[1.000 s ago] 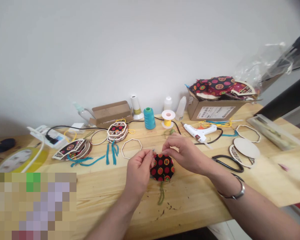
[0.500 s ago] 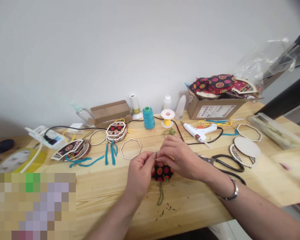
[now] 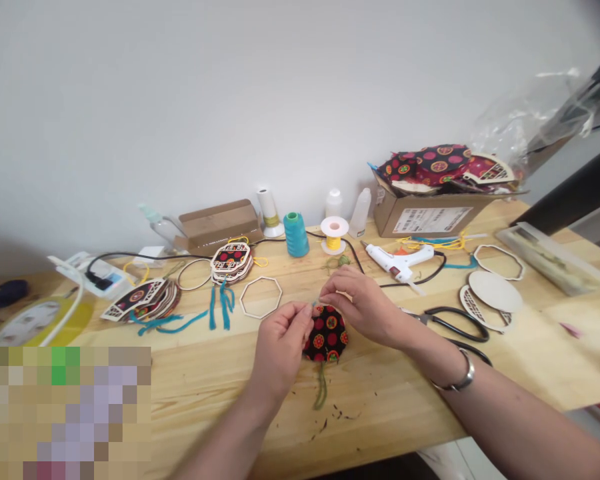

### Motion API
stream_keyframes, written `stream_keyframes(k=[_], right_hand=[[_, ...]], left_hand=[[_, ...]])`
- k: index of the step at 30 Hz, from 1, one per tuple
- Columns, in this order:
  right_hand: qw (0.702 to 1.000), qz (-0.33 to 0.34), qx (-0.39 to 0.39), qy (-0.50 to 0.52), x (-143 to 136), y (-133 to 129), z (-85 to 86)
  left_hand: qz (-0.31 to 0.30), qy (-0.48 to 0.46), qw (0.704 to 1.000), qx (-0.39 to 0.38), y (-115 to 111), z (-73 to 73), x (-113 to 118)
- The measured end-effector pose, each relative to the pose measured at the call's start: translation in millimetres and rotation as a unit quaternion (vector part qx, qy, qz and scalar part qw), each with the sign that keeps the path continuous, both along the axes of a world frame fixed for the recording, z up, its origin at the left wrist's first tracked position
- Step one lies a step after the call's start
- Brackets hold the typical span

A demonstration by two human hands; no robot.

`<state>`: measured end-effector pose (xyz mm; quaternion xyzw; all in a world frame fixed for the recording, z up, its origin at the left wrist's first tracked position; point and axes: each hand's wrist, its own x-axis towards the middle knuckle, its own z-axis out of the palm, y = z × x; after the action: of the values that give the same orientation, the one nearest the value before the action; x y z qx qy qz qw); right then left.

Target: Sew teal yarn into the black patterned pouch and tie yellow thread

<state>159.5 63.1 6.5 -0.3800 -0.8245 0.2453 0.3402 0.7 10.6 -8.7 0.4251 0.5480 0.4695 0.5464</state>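
Observation:
A dark round fabric piece with red and orange circles lies on the wooden table between my hands. From its lower edge hangs an olive-green cord loop. At its upper left edge my left hand is closed, thumb pressed on the fingers. Just above the piece my right hand is closed too, its thumb and fingertips pinched together. A bit of teal strand shows between the two hands, too small to tell which fingers grip it.
Black-handled scissors lie right of my right hand, near a white glue gun. Thread spools, including a teal one, stand behind. A cardboard box holds fabric pieces. An octagonal frame lies to the left.
My right hand has shifted slightly right and up, away from my left hand, uncovering more of the patterned piece. My left hand has hardly moved.

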Motion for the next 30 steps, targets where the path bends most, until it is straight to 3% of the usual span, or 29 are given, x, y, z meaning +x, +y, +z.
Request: stream_keyframes(k=[5, 11, 16, 24, 30], right_hand=[[0.993, -0.068, -0.087, 0.030, -0.9, 0.0, 1.3], [0.971, -0.048, -0.217, 0.090, -3.5, -1.8, 1.0], [0.955, -0.048, -0.274, 0.101, -3.9, -4.1, 2.1], [0.951, -0.036, -0.293, 0.094, -8.9, -7.3, 6.9], [0.968, -0.023, -0.238, 0.083, -7.5, -7.9, 4.5]], left_hand=[[0.015, -0.039, 0.999, -0.006, 0.6, 1.7, 0.8], [0.025, -0.071, 0.997, -0.009, 0.2, 3.5, 2.2], [0.031, -0.079, 0.996, -0.007, 0.7, 3.4, 1.1], [0.022, -0.072, 0.997, -0.001, 1.5, 3.6, 1.6], [0.018, -0.067, 0.998, -0.001, 0.8, 3.8, 1.7]])
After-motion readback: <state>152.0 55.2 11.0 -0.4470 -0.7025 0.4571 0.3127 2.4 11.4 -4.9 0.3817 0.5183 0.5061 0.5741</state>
